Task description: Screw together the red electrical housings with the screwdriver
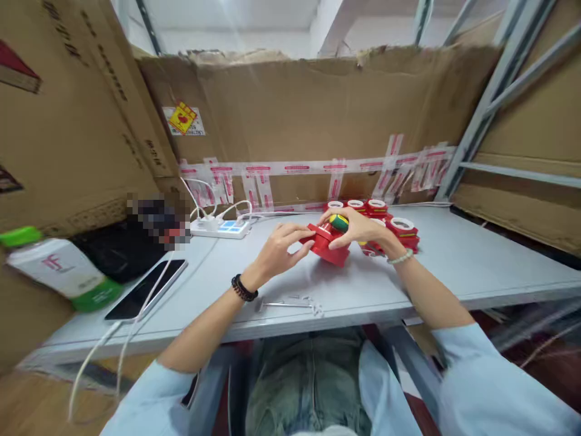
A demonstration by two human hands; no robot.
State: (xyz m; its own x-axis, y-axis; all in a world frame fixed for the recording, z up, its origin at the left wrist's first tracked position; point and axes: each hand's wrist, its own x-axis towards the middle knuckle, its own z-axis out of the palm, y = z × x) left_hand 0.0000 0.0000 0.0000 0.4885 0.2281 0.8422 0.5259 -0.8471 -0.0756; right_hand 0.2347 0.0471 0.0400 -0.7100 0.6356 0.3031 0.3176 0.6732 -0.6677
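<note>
My left hand pinches the red round plastic part over the flat grey table, while my right hand curls around the rounded green-and-yellow piece, so I should keep both steady.

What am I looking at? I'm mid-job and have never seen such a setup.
No machine: the grip here is a person's two bare hands. The single picture comes from a camera on that person's head, looking forward and down. The left hand holds a red piece; the right hand grasps a green-and-yellow thing, perhaps a tool handle, close to it. On the table, more red pieces with white rings sit beyond the right hand, and small loose parts lie near the front edge. Leftward are a power strip, a phone and a bottle.
</note>
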